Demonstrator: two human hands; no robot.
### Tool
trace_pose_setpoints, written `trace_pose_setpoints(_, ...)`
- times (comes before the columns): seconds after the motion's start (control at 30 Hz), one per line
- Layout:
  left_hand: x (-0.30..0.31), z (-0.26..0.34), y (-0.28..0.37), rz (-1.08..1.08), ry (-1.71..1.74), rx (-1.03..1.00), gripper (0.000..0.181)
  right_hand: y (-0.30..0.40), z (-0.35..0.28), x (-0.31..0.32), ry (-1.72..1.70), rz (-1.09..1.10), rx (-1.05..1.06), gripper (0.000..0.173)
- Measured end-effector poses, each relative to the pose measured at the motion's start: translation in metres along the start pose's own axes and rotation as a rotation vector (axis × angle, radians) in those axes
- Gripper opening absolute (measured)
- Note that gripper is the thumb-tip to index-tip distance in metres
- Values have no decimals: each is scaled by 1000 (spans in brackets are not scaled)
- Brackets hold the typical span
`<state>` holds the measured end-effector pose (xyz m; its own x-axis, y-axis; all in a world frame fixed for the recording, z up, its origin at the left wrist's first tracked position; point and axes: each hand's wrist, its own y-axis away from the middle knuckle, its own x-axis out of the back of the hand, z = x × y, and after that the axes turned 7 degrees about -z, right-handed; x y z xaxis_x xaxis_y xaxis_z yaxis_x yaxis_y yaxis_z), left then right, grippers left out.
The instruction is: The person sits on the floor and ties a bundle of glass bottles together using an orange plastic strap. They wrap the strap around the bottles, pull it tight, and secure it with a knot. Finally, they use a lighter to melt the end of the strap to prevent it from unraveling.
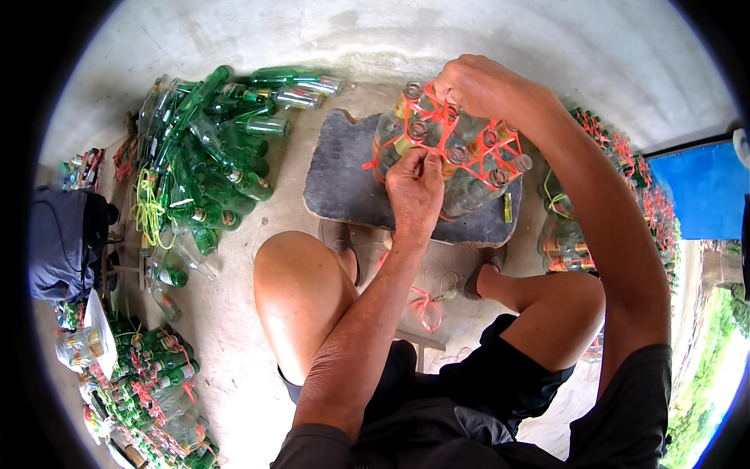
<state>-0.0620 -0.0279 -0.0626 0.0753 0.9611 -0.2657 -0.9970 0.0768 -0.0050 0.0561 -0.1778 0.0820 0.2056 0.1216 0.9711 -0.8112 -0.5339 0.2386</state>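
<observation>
Several clear glass bottles stand bunched upright on a dark, worn board before my knees. Red plastic twine laces around and between their necks. My left hand pinches the twine between thumb and fingertips at the near side of the bunch. At the far side, my right hand is closed in a fist over the bottle necks, with red twine running up to it. What lies inside that fist is hidden. A small yellow strip lies on the board's right part.
Loose green and clear bottles are heaped on the floor to the left, with yellow-green twine on them. Tied bottle bundles stand at lower left, and more bundles at right. Red twine scraps lie between my feet.
</observation>
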Motion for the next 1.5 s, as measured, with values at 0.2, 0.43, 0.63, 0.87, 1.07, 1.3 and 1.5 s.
trace_pose_setpoints(0.2,-4,-3,0,7,-31,-200,11,-15,13,-10,72,22,148,8)
trace_pose_setpoints(0.43,-5,-13,-1,48,-17,-26,15,-18,-2,4,-235,-102,-114,10)
trace_pose_setpoints(0.63,-2,-10,-1,83,17,-193,18,-4,1,2,-562,-117,-231,12)
trace_pose_setpoints(0.87,4,15,5,29,102,6,16,8,9,-11,-571,-41,-224,15)
trace_pose_setpoints(1.07,6,16,10,19,136,13,15,27,18,-46,-456,295,-91,14)
trace_pose_setpoints(1.3,14,22,15,-9,87,23,16,72,-36,-48,-338,589,-206,13)
trace_pose_setpoints(1.5,16,25,18,-56,68,96,18,113,-86,-58,-372,737,-276,12)
